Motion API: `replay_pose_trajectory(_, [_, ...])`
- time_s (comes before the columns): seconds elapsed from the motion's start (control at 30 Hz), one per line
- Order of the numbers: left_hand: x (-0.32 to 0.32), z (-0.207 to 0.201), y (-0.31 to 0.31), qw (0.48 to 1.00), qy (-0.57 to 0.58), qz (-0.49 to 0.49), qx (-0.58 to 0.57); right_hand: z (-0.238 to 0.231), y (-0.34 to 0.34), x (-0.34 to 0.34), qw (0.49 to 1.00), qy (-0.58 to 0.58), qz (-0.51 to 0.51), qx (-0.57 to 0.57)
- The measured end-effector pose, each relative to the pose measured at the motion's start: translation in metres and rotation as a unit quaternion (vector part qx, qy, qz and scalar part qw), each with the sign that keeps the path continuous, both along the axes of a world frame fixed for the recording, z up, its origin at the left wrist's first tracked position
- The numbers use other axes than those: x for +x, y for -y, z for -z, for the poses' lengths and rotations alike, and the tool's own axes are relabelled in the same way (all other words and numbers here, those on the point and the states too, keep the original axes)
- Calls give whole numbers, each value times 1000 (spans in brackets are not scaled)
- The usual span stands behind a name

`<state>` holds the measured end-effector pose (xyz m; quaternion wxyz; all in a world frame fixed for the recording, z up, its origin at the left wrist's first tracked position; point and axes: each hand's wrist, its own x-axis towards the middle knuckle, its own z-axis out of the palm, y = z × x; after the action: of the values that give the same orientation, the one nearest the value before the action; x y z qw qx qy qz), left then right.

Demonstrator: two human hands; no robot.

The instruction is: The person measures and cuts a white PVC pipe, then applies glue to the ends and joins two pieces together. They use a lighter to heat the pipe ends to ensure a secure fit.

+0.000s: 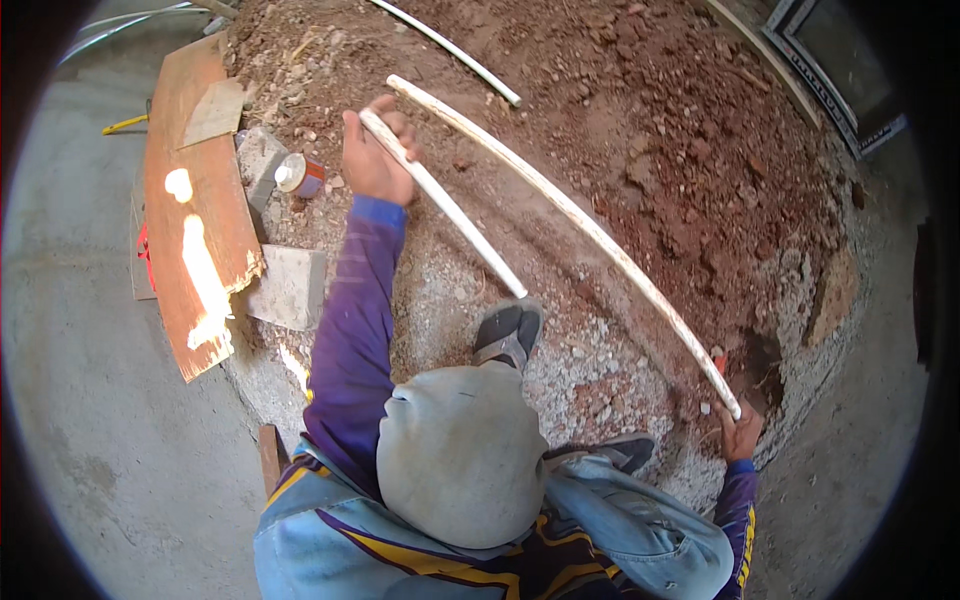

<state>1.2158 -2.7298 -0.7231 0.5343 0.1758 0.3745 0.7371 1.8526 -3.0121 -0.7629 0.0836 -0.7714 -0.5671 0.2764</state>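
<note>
A shorter white plastic pipe [455, 213] slants down from my left hand [376, 165], whose fingers are closed around its upper end. Its lower end comes down close to my sandalled foot [508, 332]. Over at the right, my right hand [741, 436] is closed at the near end of a long white pipe [590, 228]. Dirt streaks this pipe, which runs up and left across the soil to a point just past my left hand. A small red thing [719, 362] shows beside the pipe close to my right hand; its kind I cannot make out.
Another white pipe [450, 45] lies on the reddish soil [690, 130] farther away. To the left are a wooden board [185, 240], concrete blocks [287, 288], a small can with a white lid [299, 175] and a yellow-handled tool [125, 125]. A dark frame [815, 75] stands far right.
</note>
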Motion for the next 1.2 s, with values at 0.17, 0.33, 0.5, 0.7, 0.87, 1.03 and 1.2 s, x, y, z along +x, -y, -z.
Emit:
replay_pose_trajectory(0.17, [16,-64,41,970,-56,196,130,-28,-40,-11,998,-45,-45,-18])
replay_pose_trajectory(0.33, [18,-97,86,968,-230,78,65,-28,-117,-79,977,-88,-168,-95])
replay_pose_trajectory(0.5, [-7,-106,135,893,-437,55,98,11,-119,-190,913,-178,-316,-185])
replay_pose_trajectory(0.7, [-8,-71,160,834,-540,111,-20,22,-133,-209,796,-74,-575,-171])
replay_pose_trajectory(0.87, [-7,-34,137,907,-337,251,-20,-61,-182,-333,807,-203,-495,-250])
replay_pose_trajectory(1.03, [-10,1,77,967,-157,199,-14,-22,-182,-474,789,-470,-394,-48])
replay_pose_trajectory(1.2, [-139,89,52,834,-475,-207,-190,32,-222,-527,888,-390,-238,-58])
